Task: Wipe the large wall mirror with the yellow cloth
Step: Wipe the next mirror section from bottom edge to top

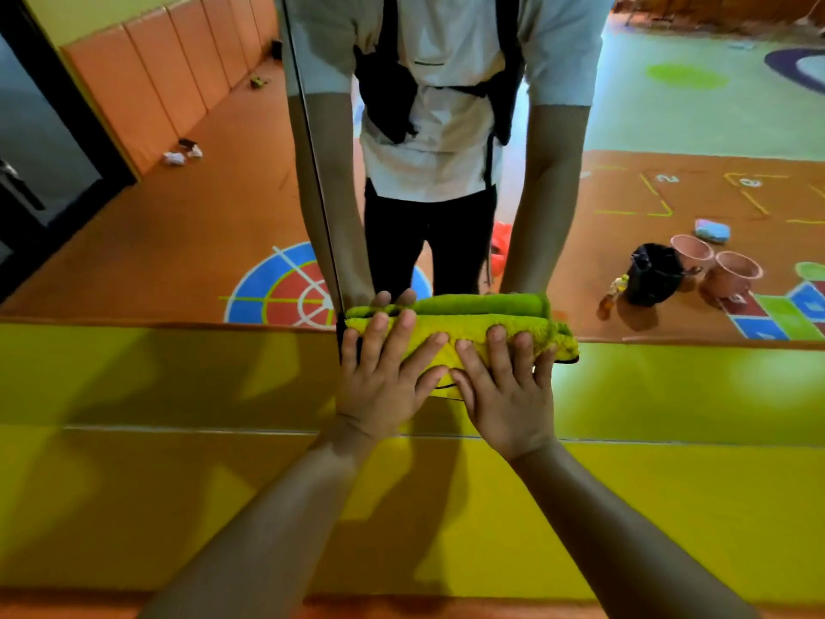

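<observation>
Both flat: left hand [384,382] and right hand [506,397] side by side, fingers straight and spread, pressing rather than gripping, nothing pinched. Under the fingers the cloth [464,328], folded into a thick pad, pushed against the bottom edge of the mirror [178,243] and lapping down onto the yellow padding [178,395]. Soft, light and plush by the look; likely to bunch or slip if driven from one edge only. Best kept under the palms, pressure spread over the middle of the fold. Beyond it, hard smooth breakable glass, with a vertical seam [314,172] just left of the pad.
</observation>
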Demonstrator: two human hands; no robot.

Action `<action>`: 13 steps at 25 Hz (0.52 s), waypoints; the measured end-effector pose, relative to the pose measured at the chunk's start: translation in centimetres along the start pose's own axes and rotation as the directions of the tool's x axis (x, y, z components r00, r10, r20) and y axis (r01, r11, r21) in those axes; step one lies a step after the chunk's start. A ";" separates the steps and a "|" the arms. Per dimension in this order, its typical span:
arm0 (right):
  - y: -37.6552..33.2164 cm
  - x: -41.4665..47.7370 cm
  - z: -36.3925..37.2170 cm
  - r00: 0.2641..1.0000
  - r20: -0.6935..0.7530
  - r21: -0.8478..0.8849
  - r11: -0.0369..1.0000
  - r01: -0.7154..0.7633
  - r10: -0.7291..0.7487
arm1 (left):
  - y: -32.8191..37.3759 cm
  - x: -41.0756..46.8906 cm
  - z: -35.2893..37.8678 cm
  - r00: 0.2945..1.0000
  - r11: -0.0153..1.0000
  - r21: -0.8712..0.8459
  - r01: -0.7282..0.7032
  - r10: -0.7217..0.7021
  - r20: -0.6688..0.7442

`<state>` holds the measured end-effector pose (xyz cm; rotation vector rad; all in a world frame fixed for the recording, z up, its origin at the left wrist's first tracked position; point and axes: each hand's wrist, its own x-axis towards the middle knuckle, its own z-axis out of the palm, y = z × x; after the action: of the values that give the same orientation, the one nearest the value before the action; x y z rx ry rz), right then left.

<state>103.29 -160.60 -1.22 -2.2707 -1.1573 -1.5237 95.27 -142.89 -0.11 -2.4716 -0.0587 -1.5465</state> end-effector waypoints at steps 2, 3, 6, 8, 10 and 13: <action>-1.1 -3.3 1.1 0.999 0.038 0.009 1.000 -0.020 0.019 | 0.7 -3.3 1.2 0.999 1.000 0.012 -0.012 0.012 0.030; -1.7 -5.0 1.7 0.998 0.062 0.021 0.999 -0.032 0.031 | 1.2 -5.0 1.8 0.999 1.000 0.011 -0.014 0.014 0.049; -3.4 -9.6 3.2 0.988 0.148 0.074 0.995 -0.060 0.049 | 2.4 -10.3 3.7 0.993 1.000 -0.008 0.005 -0.004 0.121; -4.5 -12.3 3.4 0.973 0.221 0.114 0.990 -0.086 0.059 | 3.4 -13.8 4.1 0.983 0.998 -0.051 0.038 -0.028 0.181; -5.8 -14.8 3.2 0.940 0.326 0.148 0.977 -0.153 0.098 | 4.4 -16.8 3.4 0.955 0.985 -0.135 0.107 -0.064 0.288; -8.2 -17.2 1.5 0.856 0.473 0.146 0.939 -0.311 0.210 | 5.5 -19.0 1.3 0.841 0.969 -0.161 0.188 -0.075 0.535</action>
<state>95.80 -162.85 -18.61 -2.5669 -0.9896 -0.7452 88.82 -146.35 -18.57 -3.0510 -0.1692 -0.9000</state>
